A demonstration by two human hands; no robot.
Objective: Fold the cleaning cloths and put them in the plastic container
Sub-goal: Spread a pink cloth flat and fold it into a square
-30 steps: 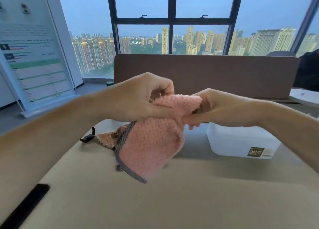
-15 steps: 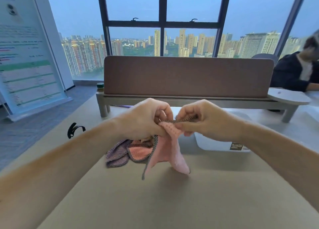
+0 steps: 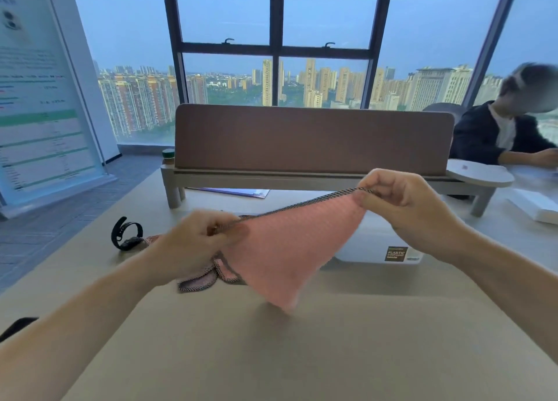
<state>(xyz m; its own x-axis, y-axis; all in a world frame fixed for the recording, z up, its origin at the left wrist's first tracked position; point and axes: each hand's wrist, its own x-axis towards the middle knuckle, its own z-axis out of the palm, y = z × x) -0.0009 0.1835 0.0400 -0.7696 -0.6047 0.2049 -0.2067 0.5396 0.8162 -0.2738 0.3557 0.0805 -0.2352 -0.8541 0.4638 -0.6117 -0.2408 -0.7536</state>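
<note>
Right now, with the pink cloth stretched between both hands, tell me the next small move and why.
Probably lay the pink cloth flat on the table: left hand and right hand pinch its top edge taut, yet it hangs unfolded.

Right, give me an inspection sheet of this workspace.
Surface: beige tabletop, flat.
Job's things: pink waffle-weave cleaning cloth with dark checked hem, held spread in the air; crumpled pile of cloths on the table behind it; white plastic container with dark label, beyond the cloth.
Clutter: black wrist strap at left; purple sheet under the grey desk riser.
Grips: left grip and right grip each pinch the cloth's hem, right one higher.
Cables: nothing seen.
Surroundings: brown divider panel, city-view window, printed board at left, seated person at right.
</note>
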